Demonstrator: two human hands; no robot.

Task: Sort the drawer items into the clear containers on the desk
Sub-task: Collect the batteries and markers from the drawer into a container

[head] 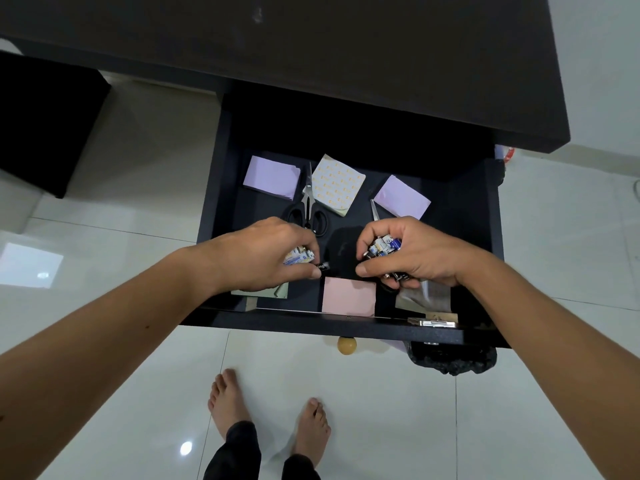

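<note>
Gathering batteries, both hands work low in the open drawer (221, 188), near its front edge. The left hand (266, 258) is curled around a few batteries (300, 257) and its fingertips pinch at one more small dark cell (322, 267) lying on the drawer floor. The right hand (405, 254) is closed on a fuller bunch of batteries (384, 247), thumb low and reaching in toward the same spot.

These cells look smooth, hard and round, dense for their size, so I judge they will roll and slide against each other; a cupped palm with fingers wrapped across the bundle should hold better than a fingertip pinch, and each hand seems close to full.

Elsewhere in the drawer lie two lilac note pads (272, 177), a patterned pad (337, 184), a pink pad (349, 295) near the front, and black-handled scissors (307, 209); a second blade tip (374, 210) pokes out just beyond the right hand. The paper is light and flat, best lifted by an edge.

Room is tight: the drawer walls stand on both sides, and the dark bench (346, 64) overhangs the far part, so the hands must rise and draw back before going up. The clear containers are not in view.
</note>
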